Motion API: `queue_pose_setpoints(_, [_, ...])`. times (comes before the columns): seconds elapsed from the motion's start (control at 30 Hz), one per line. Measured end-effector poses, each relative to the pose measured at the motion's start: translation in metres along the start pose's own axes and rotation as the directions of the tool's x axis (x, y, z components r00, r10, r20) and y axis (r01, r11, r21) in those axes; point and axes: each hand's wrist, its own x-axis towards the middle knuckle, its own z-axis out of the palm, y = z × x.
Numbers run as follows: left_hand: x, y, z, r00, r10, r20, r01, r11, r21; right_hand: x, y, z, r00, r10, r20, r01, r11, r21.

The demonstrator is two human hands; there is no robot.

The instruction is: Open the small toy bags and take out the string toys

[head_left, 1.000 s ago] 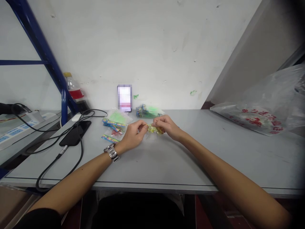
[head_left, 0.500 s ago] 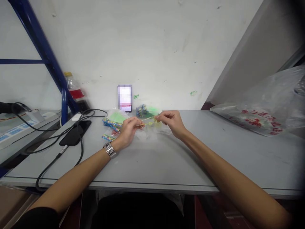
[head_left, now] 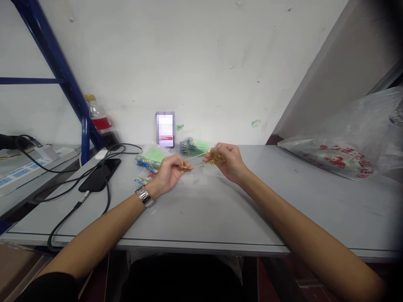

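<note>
A thin yellow strand [head_left: 197,161] runs between the two hands, held just above the counter [head_left: 220,209]. Its long axis lies left to right, tilted up toward the right. The left hand [head_left: 168,170] pinches the lower end; the right hand [head_left: 227,160] is closed around the other end, where the yellow stuff bunches against its fingers. Both hands are equally near, one on each end. Beyond them lie small coloured packets [head_left: 151,161]. Compared with a second ago, the hands have drawn apart and lifted, and the strand is stretched longer.
</note>
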Motion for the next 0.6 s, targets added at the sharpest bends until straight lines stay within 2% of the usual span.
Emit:
queue_pose_setpoints(0.13, [-0.0013, 0.0029, -0.0035, 0.992, -0.056, 0.109, 0.060, 0.998, -0.029, -0.0006, -0.0013, 0.0005, 1.000, 0.006, -0.006, -0.005, 0.997, 0.083])
queue_pose_setpoints(0.33, [-0.0025, 0.0001, -0.0073, 0.949, -0.106, 0.297, 0.109, 0.994, 0.010, -0.0013, -0.0040, 0.0005, 0.999, 0.042, -0.035, -0.037, 0.990, 0.136])
queue_pose_setpoints(0.43, [-0.0037, -0.0005, -0.0057, 0.943, -0.129, 0.308, 0.117, 0.992, 0.056, -0.0013, -0.0045, -0.0006, 0.999, 0.039, -0.015, -0.037, 0.990, 0.135])
queue_pose_setpoints(0.6, [-0.0061, -0.0008, -0.0023, 0.939, -0.125, 0.321, 0.091, 0.989, 0.117, -0.0022, -0.0049, -0.0010, 0.991, 0.042, 0.128, -0.045, 0.999, 0.015])
